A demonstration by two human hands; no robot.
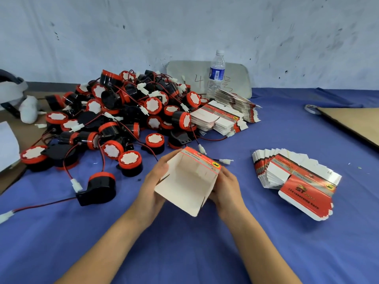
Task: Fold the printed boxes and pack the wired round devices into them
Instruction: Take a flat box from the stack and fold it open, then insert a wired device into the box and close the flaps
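left hand [153, 187] and right hand [227, 189] grip one open box [188, 185]. right of it, one stack of flat boxes [295, 177] says "st"; behind it, one water bottle [217, 70].

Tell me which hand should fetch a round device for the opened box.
Probably left. The left hand holds the box on the side facing the device pile; the right hand grips the far side, nearer the flat box stack.

One head-worn wide-angle view looks forward and down, close above the table [266, 253].
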